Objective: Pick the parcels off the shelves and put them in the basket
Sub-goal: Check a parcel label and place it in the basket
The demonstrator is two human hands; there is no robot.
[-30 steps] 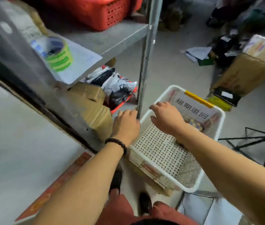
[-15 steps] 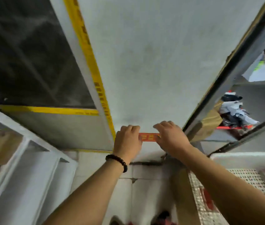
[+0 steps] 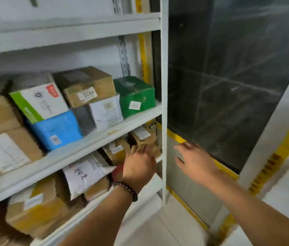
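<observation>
Parcels (image 3: 7, 151) crowd two shelves of a white rack (image 3: 72, 32) that fills the view from 7 round to 12 o'clock. On the upper shelf (image 3: 104, 135) a green box (image 3: 135, 95) stands at the right end, against the post (image 3: 164, 77). At its 9 o'clock a brown box (image 3: 85, 84) tagged 0244 lies on a grey parcel (image 3: 104, 112). Further toward 9, a white box (image 3: 41, 102) lies on a blue parcel (image 3: 55, 130). Below that shelf a white mailer (image 3: 85, 173) leans over brown cartons (image 3: 37, 210), and small boxes (image 3: 117, 150) stand at its 2 o'clock.

Left hand (image 3: 139, 167), with a bead bracelet (image 3: 126, 190) on the wrist, reaches under the upper shelf at the view's 6 o'clock. Its fingers (image 3: 141, 150) stretch forward, uncurled, toward the small boxes; blur hides whether they touch one. Right hand (image 3: 196, 160) hangs at 4 o'clock, right of the post, fingers spread and holding nothing, before a grey panel (image 3: 184, 183) under dark glass (image 3: 228, 77).
</observation>
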